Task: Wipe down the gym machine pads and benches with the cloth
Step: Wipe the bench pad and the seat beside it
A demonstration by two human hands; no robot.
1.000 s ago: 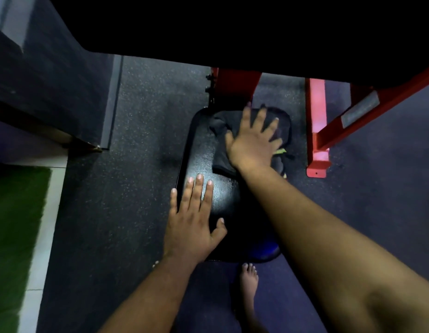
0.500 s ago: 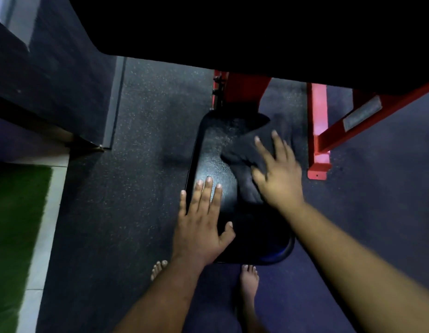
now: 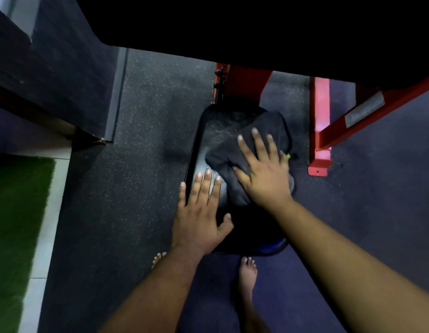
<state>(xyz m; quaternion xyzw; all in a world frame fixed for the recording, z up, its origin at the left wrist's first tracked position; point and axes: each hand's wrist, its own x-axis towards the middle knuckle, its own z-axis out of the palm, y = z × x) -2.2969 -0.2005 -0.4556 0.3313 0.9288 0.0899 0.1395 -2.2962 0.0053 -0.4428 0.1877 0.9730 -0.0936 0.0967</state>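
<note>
From the head camera, looking down, a black padded seat (image 3: 209,138) lies in the middle of the view, its long side running away from the person, with a glossy patch showing on its left half. A dark cloth (image 3: 235,155) is bunched on the far right part of that pad. The right hand (image 3: 262,173) lies flat on top of the cloth with its fingers straight and spread, pressing down rather than curling round it; the cloth spills out past the fingertips toward the far end and out from under the palm to the left, so most of the fabric sits ahead of and beside the hand. A small yellow-green bit shows at the hand's right edge, too small to identify. The left hand (image 3: 200,217) rests flat on the near left edge of the pad, fingers straight, thumb out to the right, holding nothing and not touching the cloth, though its fingertips come close to the cloth's near fold. Beyond the pad stands a red metal frame (image 3: 320,131) on speckled dark flooring (image 3: 146,131). Two bare feet (image 3: 247,275) stand just below the pad's near end. A strip of green turf (image 3: 13,224) runs along the left edge.
</note>
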